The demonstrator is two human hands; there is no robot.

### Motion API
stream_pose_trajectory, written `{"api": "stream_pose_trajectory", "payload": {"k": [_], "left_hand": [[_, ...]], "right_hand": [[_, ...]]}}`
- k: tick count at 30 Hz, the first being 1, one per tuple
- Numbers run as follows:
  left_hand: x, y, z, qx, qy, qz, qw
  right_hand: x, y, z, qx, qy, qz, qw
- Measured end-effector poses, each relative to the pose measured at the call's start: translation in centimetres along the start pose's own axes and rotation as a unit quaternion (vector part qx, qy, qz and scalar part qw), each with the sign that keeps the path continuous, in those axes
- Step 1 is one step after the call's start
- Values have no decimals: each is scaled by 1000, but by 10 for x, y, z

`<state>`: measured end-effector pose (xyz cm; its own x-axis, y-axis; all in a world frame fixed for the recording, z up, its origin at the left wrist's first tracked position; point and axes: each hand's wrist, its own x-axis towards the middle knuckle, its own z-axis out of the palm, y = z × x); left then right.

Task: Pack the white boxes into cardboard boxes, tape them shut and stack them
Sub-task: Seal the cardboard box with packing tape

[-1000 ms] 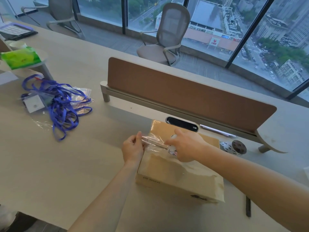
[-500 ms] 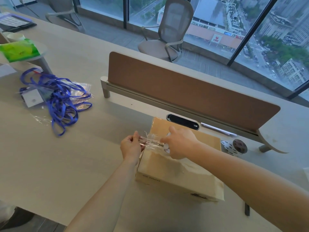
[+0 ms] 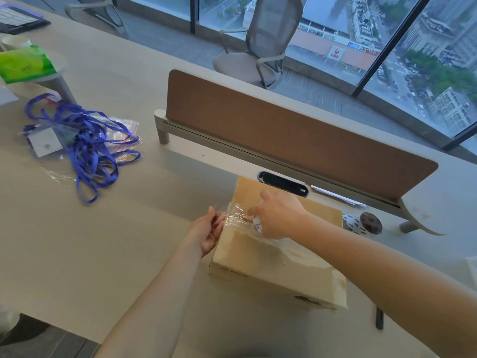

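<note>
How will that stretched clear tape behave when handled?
The clear tape looks thin and crinkled between the left hand and the tape roll in the right hand, so likely floppy and light; it may stick to itself if slackened.

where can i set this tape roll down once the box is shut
The widest bare table lies between the lanyards and the box, left of the left hand, down to the near edge. Behind it, the stretch up to the divider is free. Right of the box is crowded: spare roll, pen.
</note>
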<state>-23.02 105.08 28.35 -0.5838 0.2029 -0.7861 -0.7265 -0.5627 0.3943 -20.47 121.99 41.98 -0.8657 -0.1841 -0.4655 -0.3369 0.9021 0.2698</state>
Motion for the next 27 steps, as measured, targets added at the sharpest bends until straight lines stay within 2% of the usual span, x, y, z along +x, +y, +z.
{"api": "stream_pose_trajectory", "payload": {"k": [2, 4, 6, 7, 8, 10, 14, 17, 18, 20, 22, 23, 25, 26, 27], "left_hand": [[1, -3, 1, 1, 11, 10, 1000], [4, -10, 0, 84, 49, 65, 993], [6, -18, -4, 244, 109, 153, 951], [6, -21, -6, 294, 121, 183, 930], [6, -23, -7, 308, 117, 192, 925], [7, -23, -7, 303, 99, 164, 934], [12, -22, -4, 273, 42, 53, 959], [15, -20, -8, 310, 35, 44, 949], [18, -19, -10, 338, 49, 51, 939], [15, -16, -12, 437, 109, 102, 887], [4, -11, -9, 465, 142, 223, 845], [-5, -9, -3, 432, 121, 285, 847], [-21, -6, 12, 370, 8, 343, 863], [-26, -7, 18, 394, -58, 341, 851], [-31, -10, 23, 448, -113, 334, 822]], "right_hand": [[0, 0, 0, -2, 1, -1, 1000], [0, 1, 1, -2, 5, -1, 1000], [0, 2, 1, 1, 7, -2, 1000], [0, 2, 2, 3, 8, -3, 1000], [0, 3, 3, 3, 8, -3, 1000], [1, 3, 4, 8, 18, -2, 1000], [1, 5, 8, 33, 36, -5, 999], [-1, 6, 10, 54, 47, -10, 997], [-2, 7, 10, 61, 51, -14, 997], [-4, 8, 9, 74, 58, -19, 995], [-6, 8, 9, 79, 64, -20, 995], [-7, 8, 9, 85, 67, -19, 994], [-8, 9, 10, 98, 79, -19, 992], [-8, 9, 11, 103, 88, -21, 991], [-8, 10, 12, 110, 96, -21, 989]]}}
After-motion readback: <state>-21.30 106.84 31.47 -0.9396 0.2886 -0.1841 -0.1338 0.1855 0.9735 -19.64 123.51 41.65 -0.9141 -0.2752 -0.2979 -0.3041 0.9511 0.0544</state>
